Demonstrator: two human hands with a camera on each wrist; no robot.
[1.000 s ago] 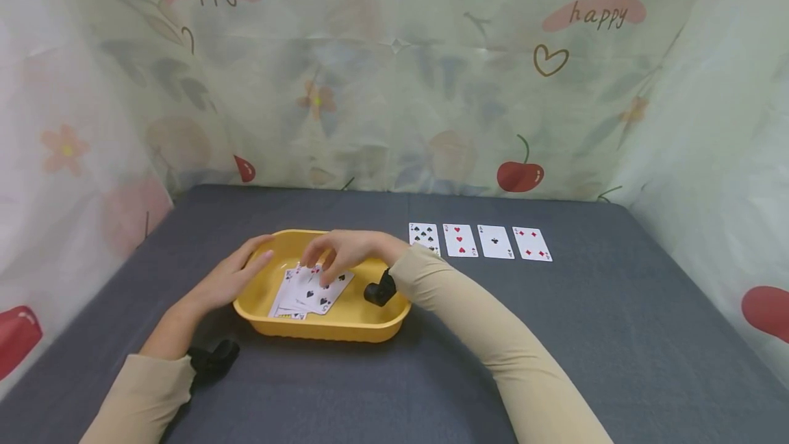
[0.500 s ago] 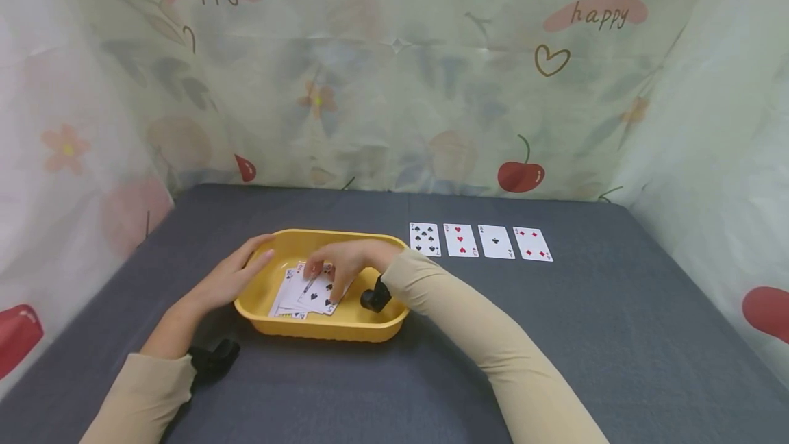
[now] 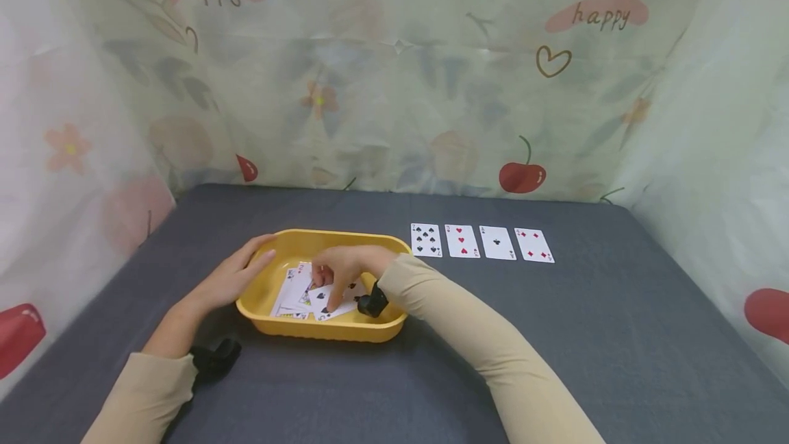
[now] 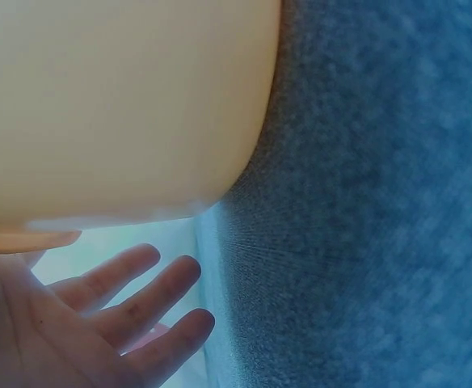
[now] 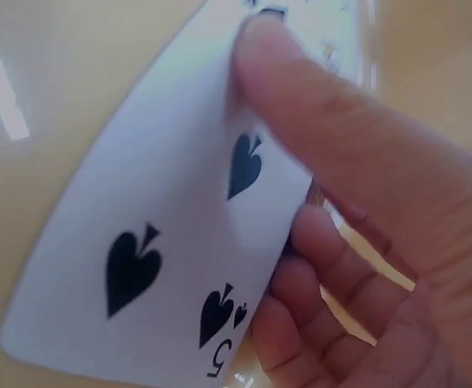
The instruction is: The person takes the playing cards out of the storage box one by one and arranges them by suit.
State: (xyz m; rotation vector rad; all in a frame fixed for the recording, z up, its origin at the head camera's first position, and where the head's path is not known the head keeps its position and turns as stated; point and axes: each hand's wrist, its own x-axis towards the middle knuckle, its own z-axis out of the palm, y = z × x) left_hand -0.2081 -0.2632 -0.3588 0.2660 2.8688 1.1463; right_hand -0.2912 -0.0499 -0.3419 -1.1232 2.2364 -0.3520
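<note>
My right hand (image 3: 346, 267) reaches into the yellow tray (image 3: 327, 331) and pinches a five of spades (image 5: 171, 234). In the right wrist view the thumb (image 5: 341, 113) lies across the card's face, with the fingers curled at its edge and the card slightly bowed. Several other playing cards (image 3: 286, 291), among them a face card, lie overlapping in the tray's left part, partly covered by the hand. At the tray's left end rests my left hand (image 3: 229, 281), thumb along the rim. The left wrist view shows its fingers (image 4: 151, 311) extended and spread beside the tray's outer wall.
Beyond the tray's right end, face up in a row, lie a seven of spades (image 3: 426, 240), a three of hearts (image 3: 462, 241), an ace of clubs (image 3: 497, 242) and a four of diamonds (image 3: 533, 245). A patterned curtain (image 3: 394, 101) borders the dark cloth-covered table (image 3: 394, 389).
My right hand has lowered onto the pile, and the five of spades has shifted right, off the cards beneath, uncovering more of them. The left hand and tray have stayed put.
</note>
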